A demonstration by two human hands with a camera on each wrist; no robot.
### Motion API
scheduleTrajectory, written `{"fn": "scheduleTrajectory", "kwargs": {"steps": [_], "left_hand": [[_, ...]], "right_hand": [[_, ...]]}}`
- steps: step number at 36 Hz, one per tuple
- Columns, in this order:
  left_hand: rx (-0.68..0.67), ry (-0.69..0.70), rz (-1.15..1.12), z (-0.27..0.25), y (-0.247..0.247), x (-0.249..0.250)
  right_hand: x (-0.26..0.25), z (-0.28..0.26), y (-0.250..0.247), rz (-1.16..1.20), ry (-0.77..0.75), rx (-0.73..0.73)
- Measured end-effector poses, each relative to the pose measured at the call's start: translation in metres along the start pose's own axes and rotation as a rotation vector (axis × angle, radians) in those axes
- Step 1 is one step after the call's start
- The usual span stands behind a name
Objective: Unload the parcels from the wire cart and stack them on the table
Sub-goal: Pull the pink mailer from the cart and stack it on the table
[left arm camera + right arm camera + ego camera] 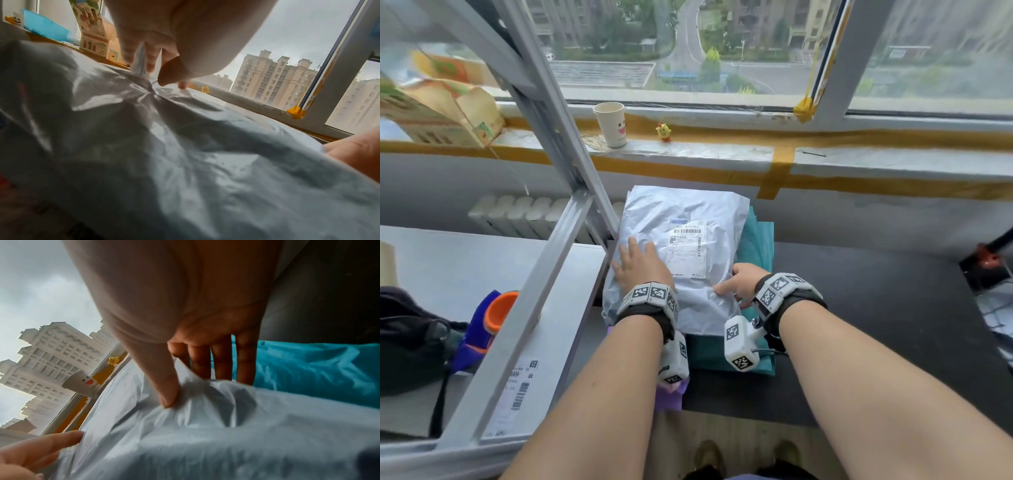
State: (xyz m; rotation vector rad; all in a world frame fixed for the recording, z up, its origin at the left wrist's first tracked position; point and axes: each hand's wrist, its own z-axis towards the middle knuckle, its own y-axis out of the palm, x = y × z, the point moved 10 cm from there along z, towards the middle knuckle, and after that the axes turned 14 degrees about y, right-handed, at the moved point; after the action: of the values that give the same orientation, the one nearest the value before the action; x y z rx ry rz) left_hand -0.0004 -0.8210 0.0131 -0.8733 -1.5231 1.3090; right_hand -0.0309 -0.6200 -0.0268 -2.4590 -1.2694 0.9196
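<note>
While the left hand lies flat on one grey parcel, the right hand pinches its edge. One teal parcel lies beneath both hands.

Head cam looks steeply down, forearms at lower frame, window at top. Both wrist cams sit low, v. close over the grey parcel, facing the window; all share the yellow chick toy.

Your parcel lay on another parcel on the tabletop, the cart frame to its left, a cup and toy on the far windowsill.
</note>
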Motion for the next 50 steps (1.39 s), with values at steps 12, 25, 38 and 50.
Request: {"fn": "scheduleTrajectory", "kwargs": {"steps": [12,25,38,50], "left_hand": [[-0.15,-0.044,-0.023,-0.021,0.017,-0.027],[0.115,0.126,-0.064,-0.018,-0.033,0.042],[0.019,0.451,-0.088,-0.063,-0.021,0.235],[-0.095,0.717,-0.15,-0.181,0.046,0.481]], "right_hand": [[-0.003,0.003,0.017,-0.124,0.016,0.14],[0.029,-0.01,-0.046,0.228,0.017,0.336],[0.177,-0.05,-0.15,0.415,0.105,0.532],[0.437,-0.117,-0.254,0.513,0.31,0.641]]}}
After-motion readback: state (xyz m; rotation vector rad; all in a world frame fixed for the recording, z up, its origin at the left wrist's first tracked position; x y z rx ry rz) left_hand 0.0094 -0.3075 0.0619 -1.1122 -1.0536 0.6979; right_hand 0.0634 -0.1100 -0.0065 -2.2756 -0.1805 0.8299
